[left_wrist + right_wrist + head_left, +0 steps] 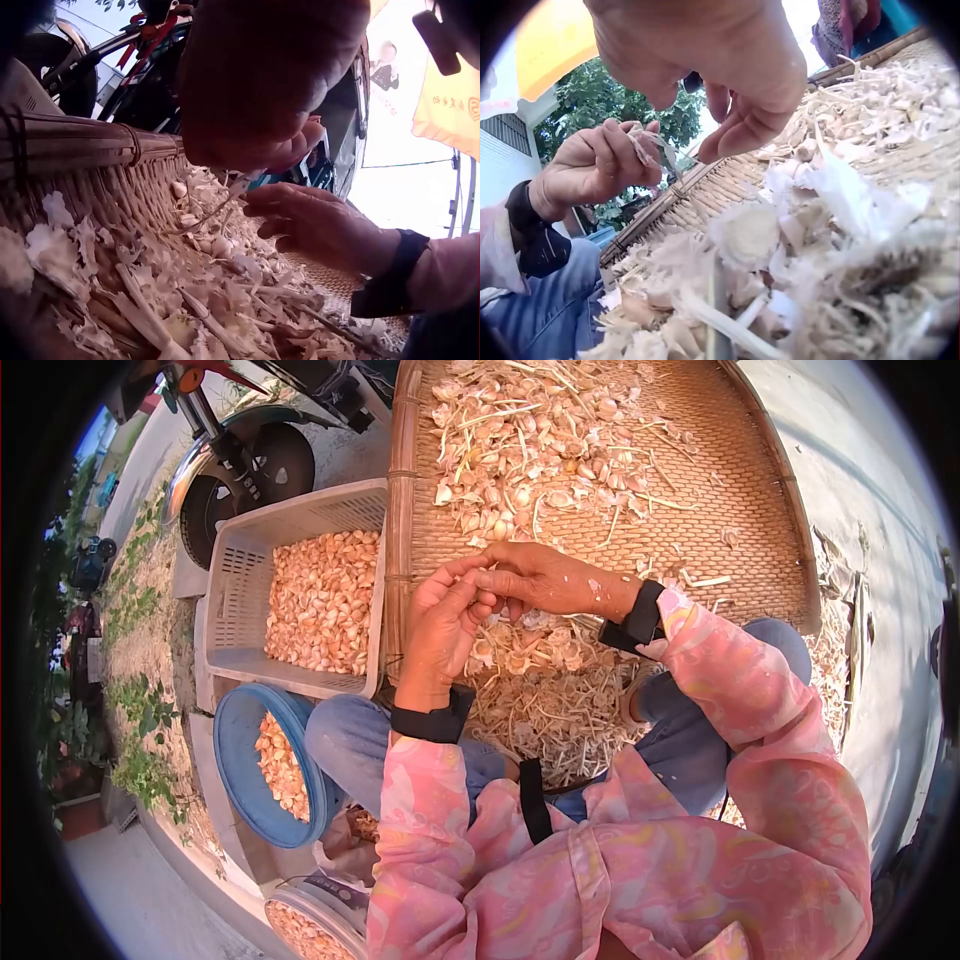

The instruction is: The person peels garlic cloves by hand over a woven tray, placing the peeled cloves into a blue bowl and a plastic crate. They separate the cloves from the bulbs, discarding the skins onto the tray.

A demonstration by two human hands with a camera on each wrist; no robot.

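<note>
Closest, your left hand [266,86] pinches papery garlic skin [640,145], likely light and brittle: grip its thickest part. Your right hand [322,225]: grip unclear.

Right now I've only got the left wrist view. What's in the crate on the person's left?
Observer: Garlic cloves, by the head view; the crate stands beside the woven tray.
Operator: Anything nearer the person on that side?
Observer: Yes, a round blue tub.
Operator: How is the left hand gripping? I mostly see its back.
Observer: In the right wrist view, the left hand pinches a pale, papery scrap.
</note>
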